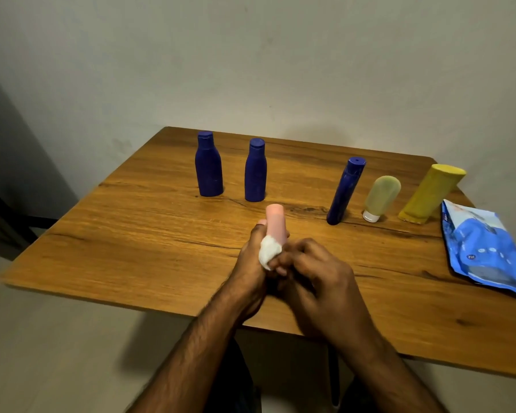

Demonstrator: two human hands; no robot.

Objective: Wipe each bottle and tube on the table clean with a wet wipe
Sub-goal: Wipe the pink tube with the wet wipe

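Observation:
A pink tube stands upright above the table's middle, held between both hands. My left hand wraps around it from the left and presses a bunched white wet wipe against its lower part. My right hand is closed around the tube's bottom end, which is hidden by the fingers. On the table behind stand two dark blue bottles, a slim blue tube, a pale yellow-green tube on its white cap, and a yellow tube.
A blue wet-wipe pack lies flat at the right edge of the wooden table. A pale wall runs behind the table. The table's near edge is just below my wrists.

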